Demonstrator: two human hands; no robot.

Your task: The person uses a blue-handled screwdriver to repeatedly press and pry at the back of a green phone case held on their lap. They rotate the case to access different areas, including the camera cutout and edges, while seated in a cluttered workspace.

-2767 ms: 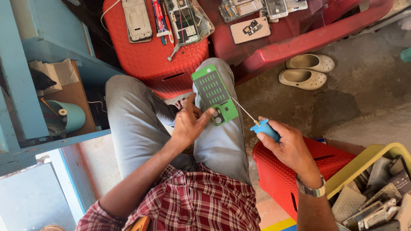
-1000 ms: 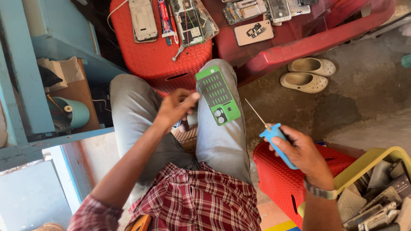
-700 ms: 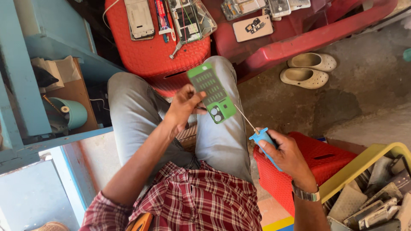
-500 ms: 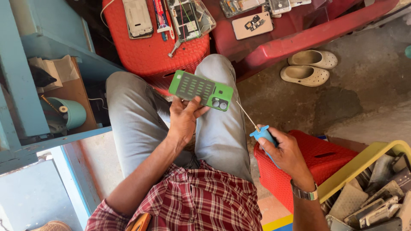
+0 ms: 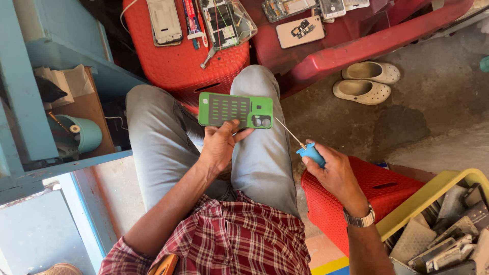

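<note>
Green and flat, the phone panel (image 5: 235,110) we hold over our knees is a rounded rectangle with rows of small slots and a dark camera block with two lenses at its right end. Our left hand (image 5: 220,145) grips its lower edge, thumb on top. Our right hand (image 5: 333,170) closes around the blue plastic handle of a thin metal screwdriver (image 5: 301,144), its tip near the panel's corner. Behind it stands a textured red stool (image 5: 372,191).

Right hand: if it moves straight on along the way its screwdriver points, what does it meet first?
Probably the green phone on the knee: the screwdriver in the right hand aims up-left at its camera end, though depth is unclear.
</note>
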